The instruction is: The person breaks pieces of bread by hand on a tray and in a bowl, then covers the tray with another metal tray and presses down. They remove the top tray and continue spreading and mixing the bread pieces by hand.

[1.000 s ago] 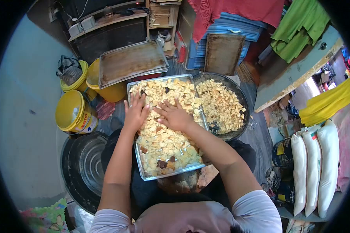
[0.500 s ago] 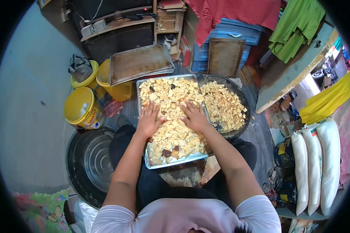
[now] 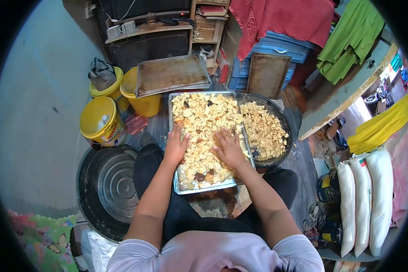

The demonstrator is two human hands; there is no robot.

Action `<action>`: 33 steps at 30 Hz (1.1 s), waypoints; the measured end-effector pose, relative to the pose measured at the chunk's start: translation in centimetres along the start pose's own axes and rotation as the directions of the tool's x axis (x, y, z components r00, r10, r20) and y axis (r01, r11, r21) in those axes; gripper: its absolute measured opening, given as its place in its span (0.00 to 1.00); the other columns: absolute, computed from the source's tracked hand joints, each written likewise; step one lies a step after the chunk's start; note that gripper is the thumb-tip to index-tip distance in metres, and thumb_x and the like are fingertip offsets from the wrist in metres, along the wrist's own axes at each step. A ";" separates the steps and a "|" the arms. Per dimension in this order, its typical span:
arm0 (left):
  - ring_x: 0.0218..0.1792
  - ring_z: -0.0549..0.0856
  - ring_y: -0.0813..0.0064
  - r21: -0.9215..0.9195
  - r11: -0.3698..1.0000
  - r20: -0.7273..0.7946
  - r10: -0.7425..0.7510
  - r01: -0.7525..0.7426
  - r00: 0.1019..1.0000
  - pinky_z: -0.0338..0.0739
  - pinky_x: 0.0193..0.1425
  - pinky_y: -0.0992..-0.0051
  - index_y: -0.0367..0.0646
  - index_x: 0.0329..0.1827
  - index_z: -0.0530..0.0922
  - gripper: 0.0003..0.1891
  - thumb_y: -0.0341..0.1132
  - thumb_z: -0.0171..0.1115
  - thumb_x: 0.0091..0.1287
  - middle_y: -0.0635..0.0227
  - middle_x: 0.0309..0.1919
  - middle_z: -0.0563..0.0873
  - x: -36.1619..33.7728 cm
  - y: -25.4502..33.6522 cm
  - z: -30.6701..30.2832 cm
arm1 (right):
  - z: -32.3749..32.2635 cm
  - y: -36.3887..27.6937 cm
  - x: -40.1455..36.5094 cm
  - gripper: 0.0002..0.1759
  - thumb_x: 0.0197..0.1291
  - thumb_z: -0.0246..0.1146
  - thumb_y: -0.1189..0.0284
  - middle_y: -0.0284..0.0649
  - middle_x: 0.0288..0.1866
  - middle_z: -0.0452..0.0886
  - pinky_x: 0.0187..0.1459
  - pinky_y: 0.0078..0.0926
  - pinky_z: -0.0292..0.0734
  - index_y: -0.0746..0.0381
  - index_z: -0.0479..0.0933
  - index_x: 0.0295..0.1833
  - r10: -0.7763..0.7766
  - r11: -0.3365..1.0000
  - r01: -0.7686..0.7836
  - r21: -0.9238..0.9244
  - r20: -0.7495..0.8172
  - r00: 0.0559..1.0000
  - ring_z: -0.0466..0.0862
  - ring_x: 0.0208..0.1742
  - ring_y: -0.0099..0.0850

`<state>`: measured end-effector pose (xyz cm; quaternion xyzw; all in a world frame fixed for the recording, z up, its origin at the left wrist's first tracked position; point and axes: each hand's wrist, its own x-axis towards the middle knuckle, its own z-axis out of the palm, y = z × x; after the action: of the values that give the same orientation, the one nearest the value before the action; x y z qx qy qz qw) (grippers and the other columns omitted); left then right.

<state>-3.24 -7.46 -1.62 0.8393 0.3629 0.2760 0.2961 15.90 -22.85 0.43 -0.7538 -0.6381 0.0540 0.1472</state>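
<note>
So, we've got a shallow metal tray (image 3: 208, 188) sitting right in front of the person, between the knees, loaded with pale broken pieces (image 3: 205, 147) that look like torn bread or cake. Both hands are on top: the left hand (image 3: 176, 146) lies along the left side with fingers out straight, and the right hand (image 3: 230, 149) rests nearer the right side, fingers spread. Neither is clenched or gripping anything, far as I can tell. A round dark pan (image 3: 286, 147) with more crumbly bits (image 3: 262, 129) is just beside the tray, on the right.

Handling-wise, I'd guess the pieces are light, soft and pretty crumbly, so flat palms beat pinching. The tray itself is probably stiff but awkward when full (maybe a bit slick too), so I'd hold it by both long rims, kept level.
</note>
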 end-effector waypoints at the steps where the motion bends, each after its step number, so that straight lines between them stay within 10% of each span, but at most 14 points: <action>1: 0.72 0.61 0.45 -0.034 0.999 -0.051 -0.013 0.011 0.999 0.53 0.75 0.58 0.32 0.72 0.58 0.36 0.53 0.47 0.73 0.39 0.71 0.59 -0.2 0.0 0.1 | 0.0 0.2 -0.1 0.36 0.71 0.44 0.48 0.51 0.78 0.50 0.75 0.56 0.35 0.59 0.54 0.76 0.015 1.000 -0.016 -0.018 -0.045 0.999 0.49 0.79 0.47; 9: 0.75 0.53 0.49 0.064 0.995 -0.132 -0.068 0.077 0.989 0.45 0.77 0.56 0.32 0.74 0.55 0.37 0.55 0.46 0.73 0.40 0.74 0.53 0.1 0.2 1.1 | 0.4 1.3 -0.4 0.39 0.69 0.44 0.45 0.51 0.79 0.50 0.74 0.57 0.39 0.59 0.54 0.76 0.063 0.997 -0.068 -0.036 -0.133 0.989 0.49 0.79 0.46; 15: 0.77 0.48 0.52 0.337 0.939 0.107 0.041 -0.075 0.993 0.40 0.78 0.57 0.33 0.75 0.53 0.39 0.56 0.45 0.72 0.47 0.76 0.50 -0.2 0.9 1.4 | 2.2 3.0 0.4 0.40 0.68 0.45 0.44 0.51 0.77 0.54 0.74 0.56 0.39 0.59 0.54 0.76 0.149 0.983 -0.157 -0.093 -0.086 0.985 0.51 0.79 0.45; 23: 0.77 0.50 0.53 0.097 0.995 -0.037 -0.002 0.005 0.999 0.41 0.78 0.57 0.33 0.75 0.53 0.38 0.55 0.44 0.73 0.47 0.76 0.52 1.9 0.0 -0.2 | -1.3 4.7 2.2 0.39 0.69 0.43 0.45 0.50 0.79 0.49 0.75 0.51 0.39 0.61 0.54 0.76 0.225 0.974 -0.220 0.050 -0.141 0.964 0.48 0.79 0.45; 25: 0.77 0.50 0.53 0.112 0.994 -0.048 0.008 -0.003 0.999 0.41 0.78 0.57 0.33 0.75 0.52 0.38 0.56 0.44 0.73 0.47 0.75 0.52 3.9 -1.7 -0.2 | -1.4 7.1 3.5 0.42 0.70 0.43 0.46 0.54 0.79 0.48 0.76 0.46 0.39 0.67 0.51 0.75 0.379 0.901 -0.285 0.327 -0.278 0.883 0.47 0.79 0.47; 33: 0.77 0.49 0.57 -0.079 0.992 -0.042 -0.098 0.095 0.994 0.42 0.79 0.61 0.33 0.76 0.49 0.40 0.57 0.41 0.73 0.48 0.76 0.52 7.1 -3.4 1.0 | 1.4 11.1 5.5 0.46 0.70 0.42 0.44 0.55 0.79 0.46 0.75 0.47 0.34 0.69 0.42 0.77 0.302 0.916 -0.272 0.295 -0.062 0.951 0.46 0.80 0.45</action>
<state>0.12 -0.36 -2.88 0.8021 0.3989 0.2945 0.3329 27.02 -18.86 -3.52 -0.8122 -0.4974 0.1257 0.2776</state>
